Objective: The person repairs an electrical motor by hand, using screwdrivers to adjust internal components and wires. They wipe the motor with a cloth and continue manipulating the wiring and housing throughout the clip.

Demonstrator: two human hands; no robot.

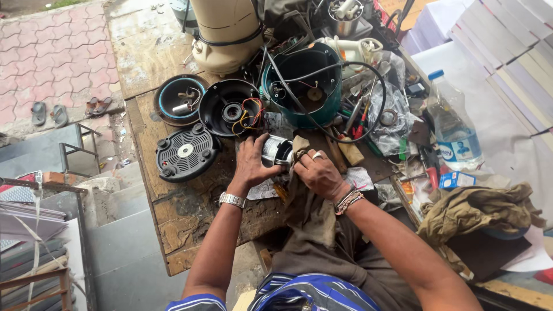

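Hands gripped a small electric motor [275, 151] at the bench's [173, 213] middle, left hand [252, 162] around its body, right hand [318, 173] closed at its end; it looked heavy, rigid, best held by the casing.

Blue-white label on clear bottle [452, 124] (right side); small blue box [455, 180].

An open-air repair workshop: worn wooden workbench [173, 213] strewn with screwdrivers [360, 118] and dismantled appliance housings [302, 83].
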